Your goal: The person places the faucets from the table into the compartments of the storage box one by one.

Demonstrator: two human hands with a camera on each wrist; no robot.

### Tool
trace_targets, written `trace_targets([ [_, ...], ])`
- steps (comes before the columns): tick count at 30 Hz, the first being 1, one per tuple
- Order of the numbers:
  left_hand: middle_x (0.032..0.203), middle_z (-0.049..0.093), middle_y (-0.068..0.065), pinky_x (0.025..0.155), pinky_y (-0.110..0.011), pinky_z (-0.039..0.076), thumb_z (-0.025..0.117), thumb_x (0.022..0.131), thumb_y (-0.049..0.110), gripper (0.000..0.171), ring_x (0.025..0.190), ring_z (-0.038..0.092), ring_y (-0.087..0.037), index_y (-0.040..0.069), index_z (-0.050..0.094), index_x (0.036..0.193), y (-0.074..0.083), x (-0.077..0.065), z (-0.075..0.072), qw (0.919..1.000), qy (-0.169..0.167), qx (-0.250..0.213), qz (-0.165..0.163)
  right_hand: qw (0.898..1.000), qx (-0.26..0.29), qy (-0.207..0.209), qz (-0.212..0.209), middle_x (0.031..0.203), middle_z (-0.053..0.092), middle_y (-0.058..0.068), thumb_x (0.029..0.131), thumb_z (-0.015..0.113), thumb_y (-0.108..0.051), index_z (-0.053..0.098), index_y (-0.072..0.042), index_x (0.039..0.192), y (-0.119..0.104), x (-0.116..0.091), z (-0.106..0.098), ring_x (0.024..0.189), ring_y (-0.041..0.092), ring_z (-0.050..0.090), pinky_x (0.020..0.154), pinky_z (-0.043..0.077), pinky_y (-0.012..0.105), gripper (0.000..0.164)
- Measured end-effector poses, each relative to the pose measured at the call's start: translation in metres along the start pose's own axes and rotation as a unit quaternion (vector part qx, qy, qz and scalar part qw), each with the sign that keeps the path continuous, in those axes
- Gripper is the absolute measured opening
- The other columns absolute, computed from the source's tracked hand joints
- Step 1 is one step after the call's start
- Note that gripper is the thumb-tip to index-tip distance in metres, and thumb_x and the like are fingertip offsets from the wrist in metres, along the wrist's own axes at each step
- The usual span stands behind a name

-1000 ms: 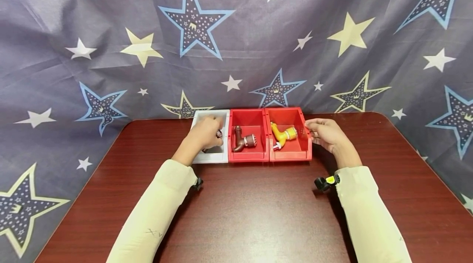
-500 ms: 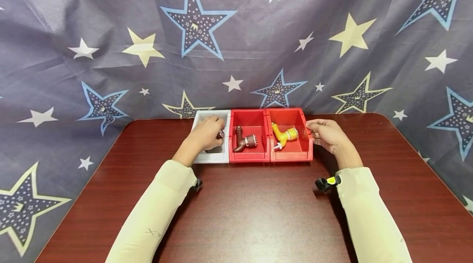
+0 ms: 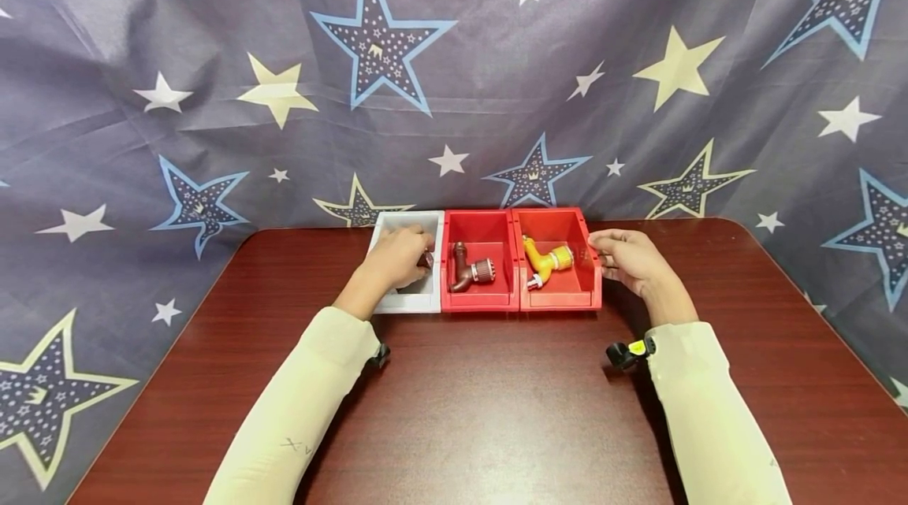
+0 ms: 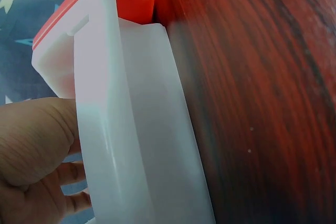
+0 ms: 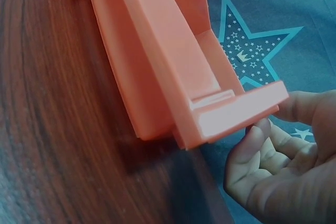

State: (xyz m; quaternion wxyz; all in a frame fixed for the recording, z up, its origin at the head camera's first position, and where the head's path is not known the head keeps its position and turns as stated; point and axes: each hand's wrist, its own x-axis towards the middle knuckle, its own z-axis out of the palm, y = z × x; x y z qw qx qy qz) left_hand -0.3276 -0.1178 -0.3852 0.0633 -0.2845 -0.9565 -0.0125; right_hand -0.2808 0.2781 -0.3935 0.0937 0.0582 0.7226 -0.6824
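In the head view my left hand (image 3: 399, 254) reaches down into a white bin (image 3: 418, 302), fingers curled. A dark brown piece (image 3: 427, 259) peeks out beside those fingers; the rest of it is hidden, so its kind cannot be told. The left wrist view shows that hand (image 4: 37, 156) partly behind the white bin's front wall (image 4: 105, 129). My right hand (image 3: 634, 262) pinches the outer side wall of an orange-red bin (image 3: 560, 300); in the right wrist view the fingertips (image 5: 255, 136) meet that wall. Inside this bin lies a yellow tap (image 3: 546, 261).
Between those two stands a red bin (image 3: 482, 301) holding a brown tap (image 3: 468, 269). All three bins touch side by side near the back edge of the dark wood table (image 3: 482, 395). Behind hangs a star-patterned cloth (image 3: 454, 79).
The view has shifted slightly, so everything sits a little further right. My left hand has settled a little over the dark piece. The right hand keeps its place on the orange-red bin.
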Motion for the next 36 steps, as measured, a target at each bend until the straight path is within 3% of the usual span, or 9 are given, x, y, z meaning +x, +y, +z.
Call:
trace_targets([
  [10,0.1,0.065,-0.006,0.084,-0.055,0.049,0.085,0.079,0.018,0.025,0.099,0.066,-0.03,0.015,0.071,0.099,-0.002,0.001,0.003,1.0,0.005,0.006,0.006,1.0,-0.021,0.013,-0.007,0.091,0.069,-0.007,0.105,0.053,-0.016,0.049,0.009,0.138,0.001,-0.001,-0.002,0.075,0.008,0.065,0.07,0.057,0.026,0.042],
  [24,0.107,0.069,-0.006,0.087,-0.056,0.049,0.081,0.083,0.021,0.028,0.105,0.065,-0.033,0.014,0.074,0.109,-0.006,-0.007,-0.005,0.9992,0.016,0.037,0.003,1.0,-0.017,0.005,-0.004,0.085,0.069,-0.009,0.104,0.056,-0.017,0.053,0.006,0.133,-0.001,0.003,0.003,0.072,0.007,0.063,0.067,0.055,0.025,0.037],
  [31,0.109,0.068,-0.007,0.087,-0.056,0.047,0.076,0.088,0.017,0.025,0.107,0.063,-0.034,0.014,0.074,0.113,-0.002,-0.011,-0.014,0.9982,0.018,0.057,0.001,0.998,-0.043,0.035,-0.007,0.085,0.065,-0.007,0.105,0.056,-0.027,0.055,0.001,0.133,-0.004,0.003,0.001,0.072,0.008,0.059,0.069,0.053,0.026,0.039],
  [36,0.108,0.067,-0.009,0.085,-0.055,0.047,0.074,0.09,0.019,0.024,0.106,0.062,-0.035,0.013,0.073,0.113,0.002,-0.016,-0.022,0.9975,0.027,0.066,0.004,0.991,-0.101,0.084,-0.038,0.087,0.061,-0.001,0.105,0.056,-0.03,0.055,0.004,0.133,-0.012,-0.005,-0.001,0.071,0.01,0.056,0.064,0.053,0.024,0.044],
])
